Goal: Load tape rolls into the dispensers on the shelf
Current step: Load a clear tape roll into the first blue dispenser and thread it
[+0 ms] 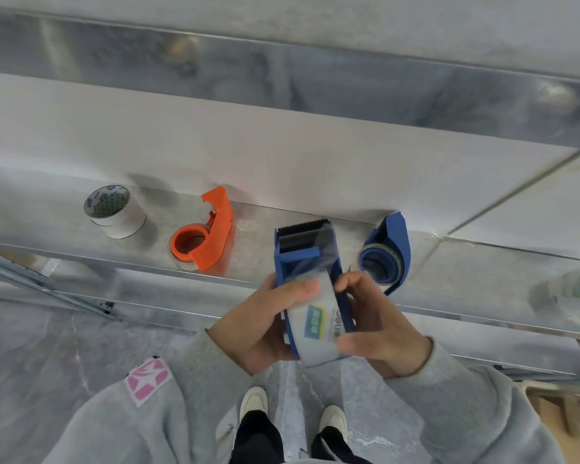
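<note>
I hold a blue tape dispenser (307, 252) in front of the shelf, its toothed blade pointing away from me. A clear tape roll (315, 324) with a blue and yellow label sits in it. My left hand (265, 324) grips the dispenser's left side, thumb over the roll. My right hand (377, 324) clasps the right side and the roll. On the metal shelf (64, 242) lie an orange dispenser (203, 237) with a roll in it, a second blue dispenser (387, 254) with a roll, and a loose white tape roll (114, 211).
A clear tape roll (576, 298) lies blurred at the shelf's far right. A white wall panel (282, 152) backs the shelf. Below are a grey floor, my shoes (253, 401), and a wooden pallet (563, 416) at the lower right.
</note>
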